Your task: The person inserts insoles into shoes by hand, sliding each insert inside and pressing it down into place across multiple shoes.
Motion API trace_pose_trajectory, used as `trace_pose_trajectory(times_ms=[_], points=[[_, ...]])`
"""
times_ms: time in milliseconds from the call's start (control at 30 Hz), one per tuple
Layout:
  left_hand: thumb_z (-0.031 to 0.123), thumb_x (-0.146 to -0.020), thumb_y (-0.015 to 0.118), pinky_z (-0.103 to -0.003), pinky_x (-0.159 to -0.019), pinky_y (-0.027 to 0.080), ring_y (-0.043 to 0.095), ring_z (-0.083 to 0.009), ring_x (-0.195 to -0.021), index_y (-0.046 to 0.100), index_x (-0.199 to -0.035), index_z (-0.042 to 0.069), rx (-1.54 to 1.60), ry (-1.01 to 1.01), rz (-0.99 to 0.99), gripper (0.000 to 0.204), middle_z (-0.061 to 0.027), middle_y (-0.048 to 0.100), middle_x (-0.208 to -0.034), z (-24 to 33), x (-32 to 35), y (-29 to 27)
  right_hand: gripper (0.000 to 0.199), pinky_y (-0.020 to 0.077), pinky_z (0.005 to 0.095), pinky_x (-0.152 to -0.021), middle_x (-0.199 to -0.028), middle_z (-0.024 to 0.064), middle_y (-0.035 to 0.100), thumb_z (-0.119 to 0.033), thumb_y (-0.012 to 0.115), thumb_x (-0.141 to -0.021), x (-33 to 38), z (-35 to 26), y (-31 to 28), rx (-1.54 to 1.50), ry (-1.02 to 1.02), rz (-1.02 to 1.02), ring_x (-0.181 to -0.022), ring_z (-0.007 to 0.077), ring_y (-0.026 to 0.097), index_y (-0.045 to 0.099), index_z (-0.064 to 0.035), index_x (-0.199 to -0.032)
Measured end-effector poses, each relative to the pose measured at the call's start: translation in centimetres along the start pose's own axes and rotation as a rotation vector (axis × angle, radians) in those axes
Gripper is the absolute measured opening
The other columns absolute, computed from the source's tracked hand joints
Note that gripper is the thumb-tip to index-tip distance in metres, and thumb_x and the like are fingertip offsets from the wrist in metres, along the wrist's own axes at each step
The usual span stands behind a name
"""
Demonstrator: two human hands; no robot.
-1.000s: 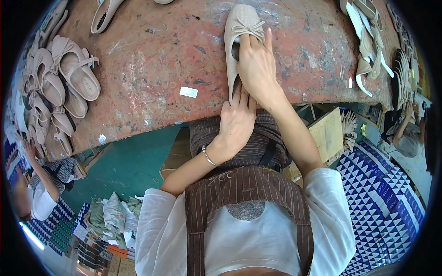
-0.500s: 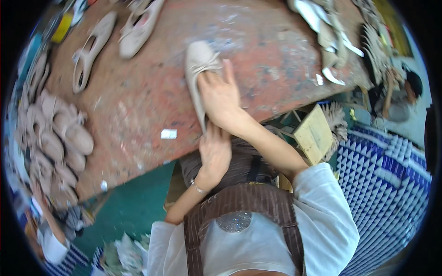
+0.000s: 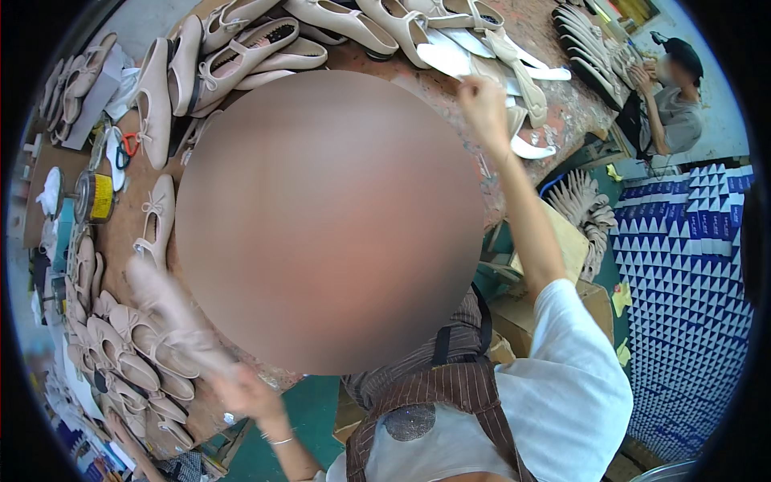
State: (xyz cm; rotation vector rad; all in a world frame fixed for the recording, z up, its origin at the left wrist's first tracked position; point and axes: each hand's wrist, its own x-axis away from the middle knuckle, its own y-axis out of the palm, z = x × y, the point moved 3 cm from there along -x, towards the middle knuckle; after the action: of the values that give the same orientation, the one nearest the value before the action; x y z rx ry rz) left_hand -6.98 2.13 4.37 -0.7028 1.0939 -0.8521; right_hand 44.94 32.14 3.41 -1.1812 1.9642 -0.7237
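Fingers of your right hand (image 3: 484, 108) are closed on the edge of a white insole (image 3: 443, 58) at one o'clock on the worktable (image 3: 554, 100). Your left hand (image 3: 245, 391), at seven o'clock, grips a blurred beige flat shoe (image 3: 170, 309) over the pile of beige shoes (image 3: 132, 353) at eight o'clock. At two o'clock, another person (image 3: 671, 100) sits beside the table.

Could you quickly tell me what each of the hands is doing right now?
Left hand: closed on a motion-blurred beige shoe.
Right hand: reaching at the white insoles; grip cannot be told.
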Motion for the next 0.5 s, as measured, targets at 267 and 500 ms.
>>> trace_pose_trajectory(times_ms=[267, 500], points=[[0.019, -0.093, 0.067, -0.047, -0.108, 0.043, 0.058, -0.0425, -0.121, 0.061, -0.128, -0.006, -0.528, -0.054, 0.107, 0.043, -0.0268, 0.063, -0.128, -7.4, -12.7, -2.0, 0.07, 0.0487, 0.0518, -0.099, -0.129, 0.026, 0.063, -0.054, 0.076, -0.075, -9.4, 9.2, 3.7, 0.627, 0.263, 0.068, -0.118, 0.0425, 0.061, 0.067, -0.0043, -0.123], [0.018, -0.084, 0.074, -0.045, -0.101, 0.044, 0.058, -0.0347, -0.121, 0.064, -0.122, 0.0, -0.111, 0.251, -0.228, 0.043, -0.0193, 0.063, -0.126, 4.8, -22.8, 17.2, 0.084, 0.0478, 0.0395, -0.101, -0.129, 0.0286, 0.061, -0.02, 0.084, -0.075, -3.2, 9.2, 4.3, -0.437, 0.382, 0.098, -0.12, 0.0302, 0.061, 0.04, 0.009, -0.141]])
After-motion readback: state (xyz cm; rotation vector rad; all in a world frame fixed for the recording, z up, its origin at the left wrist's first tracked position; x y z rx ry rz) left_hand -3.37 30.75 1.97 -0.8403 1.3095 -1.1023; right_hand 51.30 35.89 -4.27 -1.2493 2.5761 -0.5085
